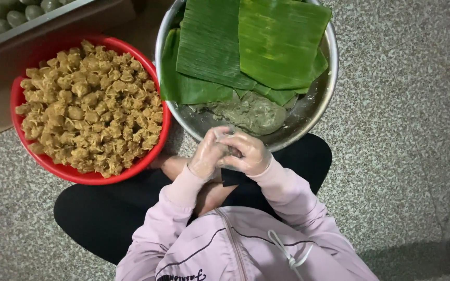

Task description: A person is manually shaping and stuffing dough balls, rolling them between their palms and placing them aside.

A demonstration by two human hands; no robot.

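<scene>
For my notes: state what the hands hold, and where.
Both gloved hands, left hand and right hand, cup a small grey-green dough lump between them; it is mostly hidden.

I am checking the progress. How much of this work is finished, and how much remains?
Done: some green balls lie in the tray at top left. In hand: left hand and right hand press a dough piece. Left: green dough in the metal bowl, and a full red basin of filling balls.

Left hand [208, 154] and right hand [247, 152], both in thin clear gloves, cupped together around a small dark lump, barely visible. Just beyond, steel bowl [319, 99] holding grey-green dough [253, 112] under banana leaves [246, 44]. Beside it, red basin [19, 99] heaped with brown filling balls [89, 106].
</scene>
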